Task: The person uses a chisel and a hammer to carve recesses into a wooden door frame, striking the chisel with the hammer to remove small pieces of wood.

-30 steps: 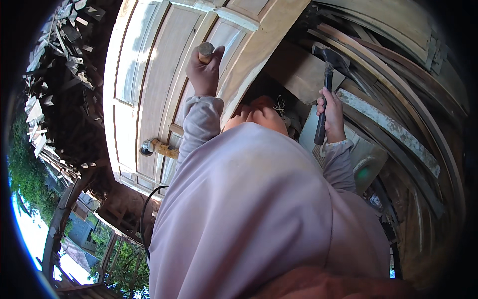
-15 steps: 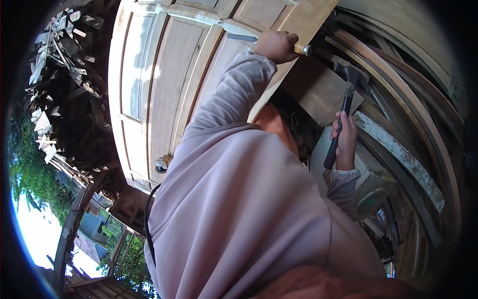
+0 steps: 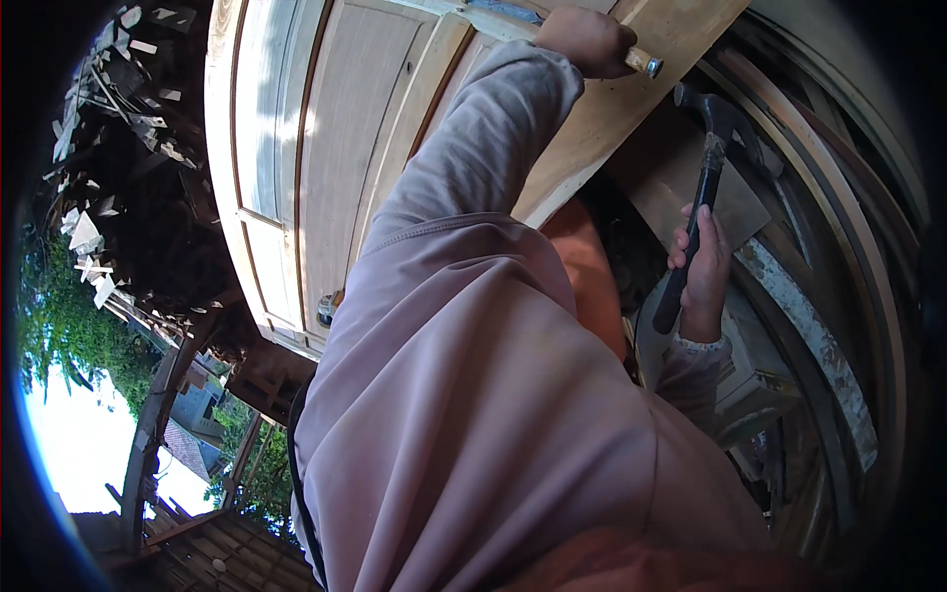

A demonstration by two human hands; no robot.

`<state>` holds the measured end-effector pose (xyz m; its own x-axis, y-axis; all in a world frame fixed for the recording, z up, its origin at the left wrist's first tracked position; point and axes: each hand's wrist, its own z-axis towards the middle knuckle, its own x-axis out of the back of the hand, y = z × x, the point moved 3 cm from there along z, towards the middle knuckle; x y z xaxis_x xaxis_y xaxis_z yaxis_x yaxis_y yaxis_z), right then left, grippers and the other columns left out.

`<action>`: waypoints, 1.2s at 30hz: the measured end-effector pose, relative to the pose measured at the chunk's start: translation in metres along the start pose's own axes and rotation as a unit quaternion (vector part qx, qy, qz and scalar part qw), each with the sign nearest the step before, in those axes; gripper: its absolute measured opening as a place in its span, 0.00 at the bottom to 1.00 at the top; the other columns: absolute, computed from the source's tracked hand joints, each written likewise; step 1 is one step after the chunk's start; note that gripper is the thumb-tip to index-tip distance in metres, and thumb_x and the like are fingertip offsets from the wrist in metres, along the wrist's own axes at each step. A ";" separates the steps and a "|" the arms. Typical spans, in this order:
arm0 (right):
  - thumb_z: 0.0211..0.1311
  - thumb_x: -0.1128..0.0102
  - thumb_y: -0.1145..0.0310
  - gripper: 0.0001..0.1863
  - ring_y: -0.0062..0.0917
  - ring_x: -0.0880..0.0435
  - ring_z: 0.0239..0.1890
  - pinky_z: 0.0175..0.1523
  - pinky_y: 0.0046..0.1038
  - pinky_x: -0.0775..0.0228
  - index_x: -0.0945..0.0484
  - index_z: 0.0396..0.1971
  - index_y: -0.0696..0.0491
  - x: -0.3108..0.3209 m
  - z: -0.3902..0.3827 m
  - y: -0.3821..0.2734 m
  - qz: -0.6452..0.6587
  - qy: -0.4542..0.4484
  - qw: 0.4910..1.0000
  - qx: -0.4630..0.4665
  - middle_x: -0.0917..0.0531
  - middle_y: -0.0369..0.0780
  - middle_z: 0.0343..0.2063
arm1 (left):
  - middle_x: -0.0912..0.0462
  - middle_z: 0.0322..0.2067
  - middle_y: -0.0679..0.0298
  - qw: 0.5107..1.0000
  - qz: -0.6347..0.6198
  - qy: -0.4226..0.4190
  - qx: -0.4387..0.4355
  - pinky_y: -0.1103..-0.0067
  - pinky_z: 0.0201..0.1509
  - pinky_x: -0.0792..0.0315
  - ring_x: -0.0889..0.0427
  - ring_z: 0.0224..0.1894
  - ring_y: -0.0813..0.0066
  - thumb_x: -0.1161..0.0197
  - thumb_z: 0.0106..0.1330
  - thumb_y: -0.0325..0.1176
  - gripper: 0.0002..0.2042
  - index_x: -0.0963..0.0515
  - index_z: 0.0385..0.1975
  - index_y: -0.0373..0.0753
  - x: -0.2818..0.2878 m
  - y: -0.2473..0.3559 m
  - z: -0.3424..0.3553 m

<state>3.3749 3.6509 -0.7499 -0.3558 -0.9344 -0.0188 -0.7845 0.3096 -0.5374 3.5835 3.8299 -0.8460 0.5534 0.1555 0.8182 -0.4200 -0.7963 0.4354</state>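
My left hand is closed around a chisel, whose wooden handle with a metal cap sticks out on the right. Its flat blade points left over a panelled wooden door. The door lies beneath my outstretched left arm. Lower and to the right, my right hand grips a claw hammer by its dark handle. The hammer's head is up, apart from the chisel and just right of the door's edge.
A small metal-and-yellow object sits at the door's near edge beside my sleeve. Long boards lean on the right, with a pale box by them. Wood offcuts are piled at far left.
My left hand and the chisel have moved up and to the right in the picture. My right hand has shifted right with the hammer, its head now nearer the chisel's capped end.
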 end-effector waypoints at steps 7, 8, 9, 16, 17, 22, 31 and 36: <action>0.71 0.56 0.55 0.16 0.12 0.37 0.12 0.18 0.16 0.45 0.29 0.36 0.54 -0.002 0.007 -0.009 -0.014 -0.007 1.000 0.008 0.32 0.32 0.15 | 0.18 0.23 0.55 1.000 0.009 -0.011 -0.023 0.63 0.34 0.25 0.18 0.30 0.56 0.40 0.51 0.50 0.16 0.19 0.26 0.43 -0.005 -0.003 0.005; 0.71 0.57 0.55 0.16 0.12 0.37 0.13 0.18 0.16 0.45 0.29 0.36 0.54 -0.002 0.006 -0.013 -0.020 0.005 1.000 0.019 0.32 0.32 0.15 | 0.18 0.23 0.55 1.000 0.010 -0.012 -0.024 0.63 0.34 0.25 0.18 0.30 0.56 0.40 0.51 0.50 0.16 0.19 0.26 0.43 -0.006 -0.003 0.006; 0.71 0.57 0.55 0.16 0.11 0.37 0.13 0.18 0.16 0.44 0.29 0.36 0.54 -0.001 0.006 -0.016 -0.026 0.018 0.999 0.030 0.32 0.33 0.15 | 0.18 0.24 0.55 1.000 0.008 -0.004 -0.017 0.63 0.34 0.25 0.18 0.30 0.56 0.40 0.51 0.50 0.16 0.19 0.26 0.43 -0.006 -0.003 0.007; 0.71 0.58 0.56 0.16 0.12 0.38 0.13 0.19 0.16 0.44 0.29 0.36 0.54 0.002 0.003 -0.025 -0.021 0.030 0.998 0.051 0.32 0.33 0.16 | 0.18 0.24 0.56 1.000 -0.012 0.017 0.008 0.63 0.34 0.25 0.18 0.30 0.56 0.40 0.52 0.50 0.16 0.18 0.25 0.43 -0.009 -0.005 0.012; 0.71 0.58 0.56 0.16 0.12 0.38 0.13 0.19 0.16 0.44 0.29 0.36 0.54 0.003 0.003 -0.024 -0.021 0.027 0.998 0.050 0.32 0.33 0.16 | 0.18 0.24 0.56 1.000 -0.012 0.018 0.007 0.63 0.34 0.25 0.18 0.30 0.56 0.40 0.52 0.50 0.16 0.18 0.25 0.43 -0.009 -0.005 0.012; 0.71 0.57 0.56 0.16 0.12 0.37 0.13 0.19 0.16 0.44 0.30 0.36 0.54 0.004 0.001 -0.024 -0.026 0.022 0.998 0.046 0.32 0.33 0.16 | 0.18 0.23 0.55 0.999 0.029 -0.011 -0.013 0.63 0.34 0.25 0.18 0.29 0.56 0.41 0.53 0.51 0.17 0.18 0.26 0.43 -0.009 -0.002 0.010; 0.71 0.55 0.56 0.14 0.11 0.36 0.13 0.18 0.15 0.44 0.30 0.34 0.52 -0.027 0.019 0.017 -0.013 0.001 1.000 0.011 0.32 0.31 0.16 | 0.17 0.25 0.57 0.997 0.058 -0.049 -0.022 0.63 0.33 0.25 0.17 0.29 0.57 0.42 0.54 0.51 0.17 0.18 0.27 0.42 -0.021 0.000 0.005; 0.71 0.56 0.54 0.15 0.12 0.37 0.15 0.21 0.17 0.42 0.30 0.35 0.51 0.004 0.023 -0.001 0.067 0.085 0.993 0.042 0.33 0.31 0.18 | 0.18 0.24 0.56 1.000 0.012 0.011 -0.005 0.63 0.33 0.25 0.17 0.29 0.56 0.41 0.54 0.51 0.17 0.19 0.25 0.43 -0.006 -0.003 0.008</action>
<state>3.3863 3.6427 -0.7689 -0.5402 -0.8404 0.0437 -0.6820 0.4068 -0.6078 3.5874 3.8269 -0.8553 0.5269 0.1496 0.8366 -0.4398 -0.7944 0.4190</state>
